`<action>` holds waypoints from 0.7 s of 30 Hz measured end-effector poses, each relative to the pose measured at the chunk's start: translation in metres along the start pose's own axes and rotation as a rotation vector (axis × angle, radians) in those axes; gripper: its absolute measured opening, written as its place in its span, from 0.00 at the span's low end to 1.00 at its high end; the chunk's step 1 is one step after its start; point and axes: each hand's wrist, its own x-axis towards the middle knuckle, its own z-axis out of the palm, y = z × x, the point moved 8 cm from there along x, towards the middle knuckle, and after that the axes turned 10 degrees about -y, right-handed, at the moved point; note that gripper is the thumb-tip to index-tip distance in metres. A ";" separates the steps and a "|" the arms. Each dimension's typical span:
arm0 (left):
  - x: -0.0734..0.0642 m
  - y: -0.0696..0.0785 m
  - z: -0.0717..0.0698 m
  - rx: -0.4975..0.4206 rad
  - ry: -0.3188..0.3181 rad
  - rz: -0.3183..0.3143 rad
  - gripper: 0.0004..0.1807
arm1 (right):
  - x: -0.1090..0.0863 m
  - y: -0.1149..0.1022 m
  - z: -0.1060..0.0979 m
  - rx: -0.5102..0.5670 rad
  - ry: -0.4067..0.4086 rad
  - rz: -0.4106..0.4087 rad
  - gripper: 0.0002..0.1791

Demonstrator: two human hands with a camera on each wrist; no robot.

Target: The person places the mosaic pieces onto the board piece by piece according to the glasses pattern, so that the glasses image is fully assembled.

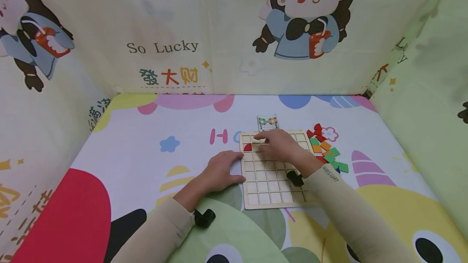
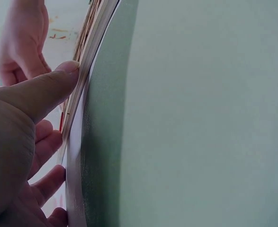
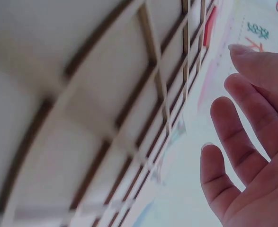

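Note:
A wooden grid board (image 1: 262, 186) lies on the table. One red piece with a curved edge (image 1: 248, 147) sits in a cell near its upper left corner; in the right wrist view that red piece (image 3: 209, 27) is at the far end of the grid. My left hand (image 1: 221, 169) rests at the board's left side, its thumb (image 2: 68, 67) and fingertips touching the edge. Over the upper part of the board is my right hand (image 1: 279, 145). Its fingers (image 3: 238, 142) are loosely bent and apart, with nothing visible between them.
Right of the board lies a loose pile of red, green, orange and blue pieces (image 1: 330, 155). A small card with a coloured grid pattern (image 1: 268, 121) lies behind the board. Printed cloth walls (image 1: 226, 52) surround the table, which has a printed cover (image 1: 128, 141).

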 end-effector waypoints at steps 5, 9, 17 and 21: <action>-0.001 0.000 0.000 0.009 0.002 0.005 0.38 | -0.020 0.021 -0.011 0.035 0.040 0.011 0.20; -0.001 0.001 0.000 0.013 0.002 0.007 0.38 | -0.041 0.043 -0.020 0.050 0.090 0.036 0.20; -0.002 0.002 -0.001 0.008 -0.001 0.007 0.38 | -0.082 0.081 -0.032 0.045 0.145 0.108 0.23; -0.002 0.001 0.000 0.011 -0.001 0.009 0.38 | -0.101 0.099 -0.034 0.031 0.160 0.171 0.24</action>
